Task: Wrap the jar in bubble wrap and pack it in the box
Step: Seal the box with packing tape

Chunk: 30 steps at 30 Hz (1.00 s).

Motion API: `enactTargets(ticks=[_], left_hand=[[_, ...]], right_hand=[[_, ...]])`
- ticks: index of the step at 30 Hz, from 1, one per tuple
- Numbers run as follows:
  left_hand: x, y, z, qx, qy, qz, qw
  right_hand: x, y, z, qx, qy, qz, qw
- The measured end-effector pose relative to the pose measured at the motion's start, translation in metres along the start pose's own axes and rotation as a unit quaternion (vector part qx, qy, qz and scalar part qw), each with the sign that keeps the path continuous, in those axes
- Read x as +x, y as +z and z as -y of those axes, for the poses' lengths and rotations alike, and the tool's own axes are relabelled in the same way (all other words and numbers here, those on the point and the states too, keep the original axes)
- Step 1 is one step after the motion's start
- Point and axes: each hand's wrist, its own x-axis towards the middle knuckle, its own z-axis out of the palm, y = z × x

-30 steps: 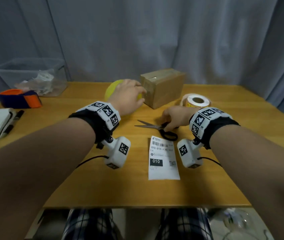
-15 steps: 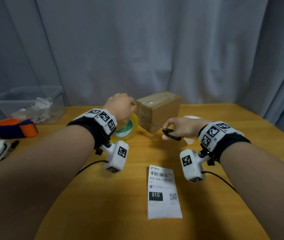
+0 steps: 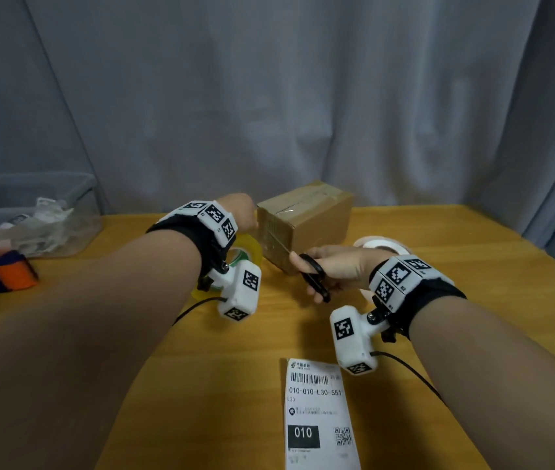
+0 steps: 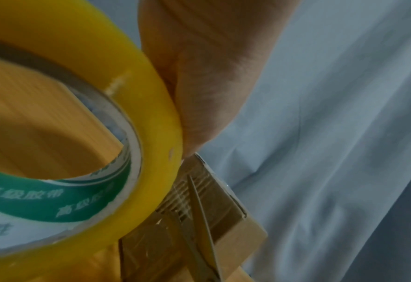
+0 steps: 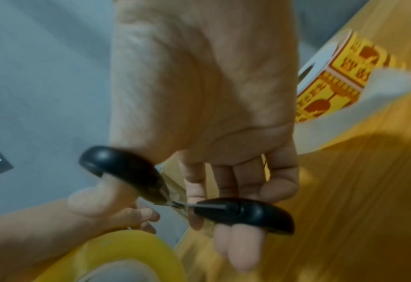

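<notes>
The right hand (image 3: 338,270) grips open scissors (image 3: 306,271) straddling, apparently, the tape between the box (image 3: 306,223) and the left hand's (image 3: 239,212) gripped roll (image 4: 136,133).

box (image 3: 316,217): brown cardboard, matt, shiny clear tape on top
tape roll (image 4: 148,106): yellow, glossy plastic
scissors (image 5: 245,211): black smooth plastic handles, metal blades
counter (image 3: 472,252): smooth wood
</notes>
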Motion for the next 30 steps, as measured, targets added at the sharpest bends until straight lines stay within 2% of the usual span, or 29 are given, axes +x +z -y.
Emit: enactTargets(ticks=[5, 21, 26, 30], left_hand=[[0.007, 0.005, 0.002, -0.014, -0.026, 0.037, 0.999], [0.005, 0.001, -0.011, -0.004, -0.039, 0.045, 0.998], [0.001, 0.001, -0.009, -0.013, -0.040, 0.041, 0.998], [-0.003, 0.003, 0.003, -0.035, -0.041, 0.036, 0.998]], right_hand=[[0.017, 0.002, 0.003, 0.004, -0.015, -0.004, 1.000], [0.037, -0.002, -0.011, 0.023, -0.102, -0.080, 0.991], [0.040, -0.003, -0.009, -0.006, -0.090, -0.072, 0.993], [0.044, 0.004, -0.003, -0.102, -0.047, -0.053, 0.992]])
